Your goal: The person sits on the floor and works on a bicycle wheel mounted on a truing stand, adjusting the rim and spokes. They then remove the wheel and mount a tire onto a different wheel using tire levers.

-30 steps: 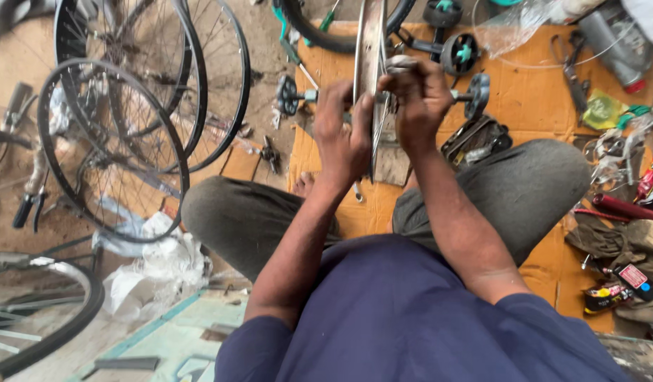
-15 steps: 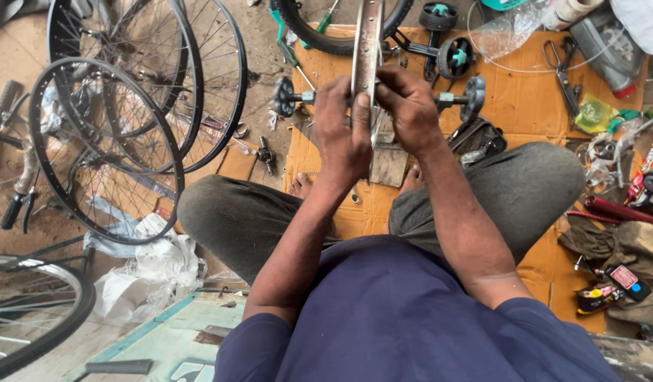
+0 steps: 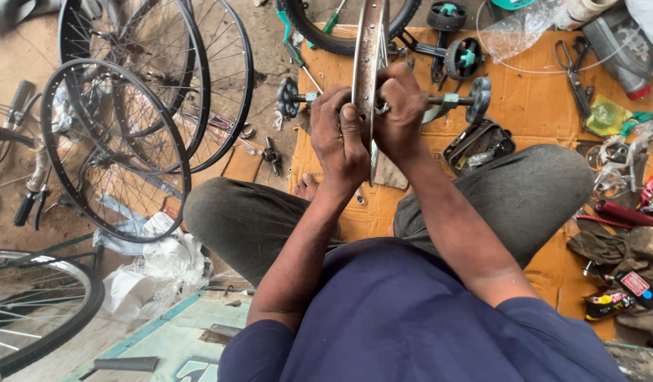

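Observation:
A silver bicycle wheel rim (image 3: pixel 369 49) stands upright on edge in front of me, seen edge-on. My left hand (image 3: pixel 338 141) grips its left side with the thumb pressed on the rim's edge. My right hand (image 3: pixel 399 110) is closed on the right side of the rim, fingers curled around something small that I cannot make out. An axle with black cogged ends (image 3: pixel 291 97) crosses behind the rim. My grey-trousered knees (image 3: pixel 531 191) spread to both sides over the orange cardboard mat (image 3: pixel 531 106).
Several spoked black wheels (image 3: pixel 114 148) lean at the left. Scissors (image 3: pixel 575 71), small black wheels with teal hubs (image 3: pixel 462 56), a black tray (image 3: pixel 478 145), a tyre (image 3: pixel 319 35), bottles and rags lie around the mat. White plastic bags (image 3: pixel 156 265) sit lower left.
Both hands have shifted slightly down and toward me along the rim; the view has drifted a little. The grip on the rim stays the same.

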